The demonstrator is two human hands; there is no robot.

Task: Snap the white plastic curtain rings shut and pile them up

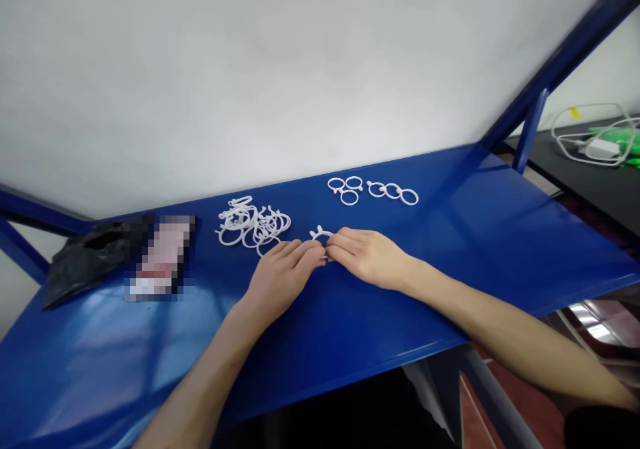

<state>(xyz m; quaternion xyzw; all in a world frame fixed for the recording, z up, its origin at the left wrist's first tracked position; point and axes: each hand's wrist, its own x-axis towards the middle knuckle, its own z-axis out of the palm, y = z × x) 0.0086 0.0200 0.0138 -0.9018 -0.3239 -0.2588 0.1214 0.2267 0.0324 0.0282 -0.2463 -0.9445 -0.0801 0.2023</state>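
Observation:
A white plastic ring (322, 233) with small knobs on its rim is held low over the blue table. My right hand (367, 255) has its fingers closed on the ring's right side. From the left, my left hand (287, 272) pinches its lower edge, the fingertips of both hands nearly meeting; much of the ring is hidden behind them. Just beyond my left hand lies a tangled pile of similar white rings (250, 222), one of them partly under my fingers. Farther back rest a cluster of three rings (349, 197) and a row of three more (393, 191).
On the left of the blue table (400, 329) lie a black plastic bag (85, 259) and a pixelated flat object (163, 255). A white wall stands behind, with blue frame bars at both sides. A white charger with cable (600, 149) sits on a dark surface at right.

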